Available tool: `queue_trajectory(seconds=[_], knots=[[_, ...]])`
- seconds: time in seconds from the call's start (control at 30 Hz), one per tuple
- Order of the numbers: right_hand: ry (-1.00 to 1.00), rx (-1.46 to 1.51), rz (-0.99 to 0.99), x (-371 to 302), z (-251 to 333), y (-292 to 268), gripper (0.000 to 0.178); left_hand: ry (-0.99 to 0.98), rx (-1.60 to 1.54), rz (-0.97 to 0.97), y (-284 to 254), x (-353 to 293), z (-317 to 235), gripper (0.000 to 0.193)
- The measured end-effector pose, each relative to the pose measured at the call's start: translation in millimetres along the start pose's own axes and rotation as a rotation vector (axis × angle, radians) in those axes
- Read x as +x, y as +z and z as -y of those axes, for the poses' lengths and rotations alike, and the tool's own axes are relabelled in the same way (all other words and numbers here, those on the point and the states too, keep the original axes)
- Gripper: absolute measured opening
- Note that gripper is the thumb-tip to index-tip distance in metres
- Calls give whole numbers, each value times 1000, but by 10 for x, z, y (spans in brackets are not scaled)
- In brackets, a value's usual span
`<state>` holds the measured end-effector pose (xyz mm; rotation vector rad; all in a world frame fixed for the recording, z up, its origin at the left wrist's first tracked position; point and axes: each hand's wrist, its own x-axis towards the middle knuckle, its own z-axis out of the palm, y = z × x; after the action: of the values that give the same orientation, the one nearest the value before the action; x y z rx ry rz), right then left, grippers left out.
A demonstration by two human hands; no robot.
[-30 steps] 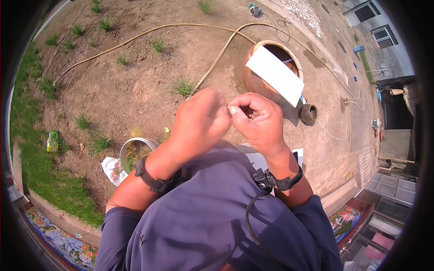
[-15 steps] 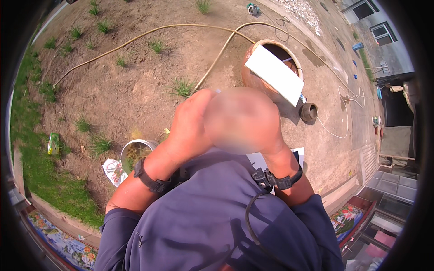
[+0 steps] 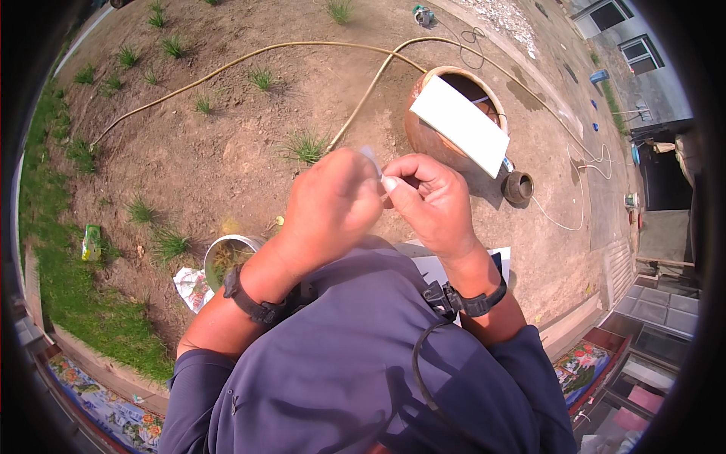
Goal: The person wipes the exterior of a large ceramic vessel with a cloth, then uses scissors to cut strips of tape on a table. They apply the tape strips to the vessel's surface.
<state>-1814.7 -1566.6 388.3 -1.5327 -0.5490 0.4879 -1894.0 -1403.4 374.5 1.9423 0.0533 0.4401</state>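
Note:
My left hand (image 3: 333, 197) is closed in a fist in front of my chest, its back toward me. From its far side, between the two hands, pokes a small pale, see-through piece (image 3: 368, 154), perhaps thin plastic; its kind cannot be made out. Close beside it, my right hand (image 3: 440, 208) pinches with thumb and forefinger at the left fist's fingers, seemingly on the same piece. The fingertips of the left hand are hidden behind its knuckles. White sheets (image 3: 432, 271) with a dark edge lie below the right wrist.
A large clay jar (image 3: 423, 129) with a white board (image 3: 460, 123) across its mouth stands ahead right, a small dark pot (image 3: 517, 188) beside it. A tan hose (image 3: 302, 43) crosses the soil. At left are a bucket (image 3: 253, 241) holding plant matter, a white bag (image 3: 190, 287) and grass tufts.
A blurred patch covered the space between the hands before; now the fingers show there. The right hand's thumb and forefinger are seen pinching beside the left fist. Both forearms have barely moved.

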Motion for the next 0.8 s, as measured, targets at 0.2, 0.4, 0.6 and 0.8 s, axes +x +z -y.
queue_trajectory(seconds=[0.2, 0.4, 0.6, 0.8], knots=[[44, 85, 11, -20, -6, -18, 12, -115, -219, 20, -14, -39, 28, 5], [162, 199, 80, -31, -51, -141, 14, -190, -220, 4, -120, -45, 202, 6], [187, 150, 164, -75, -52, -247, 9, -166, 28, -37, -262, -42, 419, 7], [300, 165, 115, -172, -80, -386, 8, -457, -45, -120, -517, -219, 916, 5]])
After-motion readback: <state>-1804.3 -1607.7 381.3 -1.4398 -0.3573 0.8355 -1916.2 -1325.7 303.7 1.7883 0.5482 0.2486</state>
